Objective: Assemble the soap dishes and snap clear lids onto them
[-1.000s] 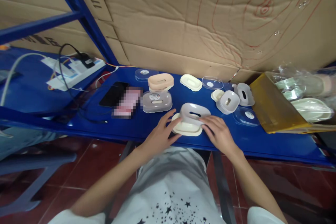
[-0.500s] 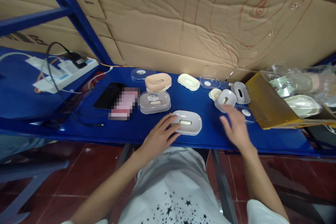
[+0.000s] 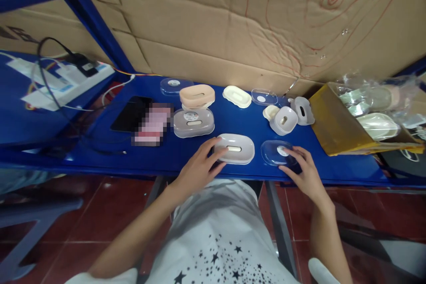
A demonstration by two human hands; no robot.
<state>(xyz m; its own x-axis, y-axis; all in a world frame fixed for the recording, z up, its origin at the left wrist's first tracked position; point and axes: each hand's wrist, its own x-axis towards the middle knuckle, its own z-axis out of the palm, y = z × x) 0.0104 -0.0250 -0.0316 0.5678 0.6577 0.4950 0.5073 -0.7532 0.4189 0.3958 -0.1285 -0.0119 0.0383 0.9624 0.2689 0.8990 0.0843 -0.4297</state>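
Note:
A pale grey oval soap dish (image 3: 244,153) with a slot in its middle lies on the blue table near the front edge. My left hand (image 3: 203,164) grips its left end, thumb in front and fingers over the rim. To its right is a clear oval lid (image 3: 271,153) with a round white sticker. My right hand (image 3: 304,171) holds the lid's right end between thumb and fingers, which cover part of it. Behind the lid stands a small grey slotted cup (image 3: 289,122), with a grey slotted base (image 3: 302,112) beside it.
Left of the dish sits a lidded grey soap dish (image 3: 194,129), with a peach dish (image 3: 199,93) behind it. A cream tray (image 3: 237,96) and another clear lid (image 3: 266,97) lie farther back. A phone (image 3: 128,115) is at left; a cardboard box (image 3: 326,120) of wrapped items is at right.
My right hand has come down and taken hold of the clear lid, which has moved left towards the grey dish. My left hand stays at the dish. The camera view has shifted slightly.

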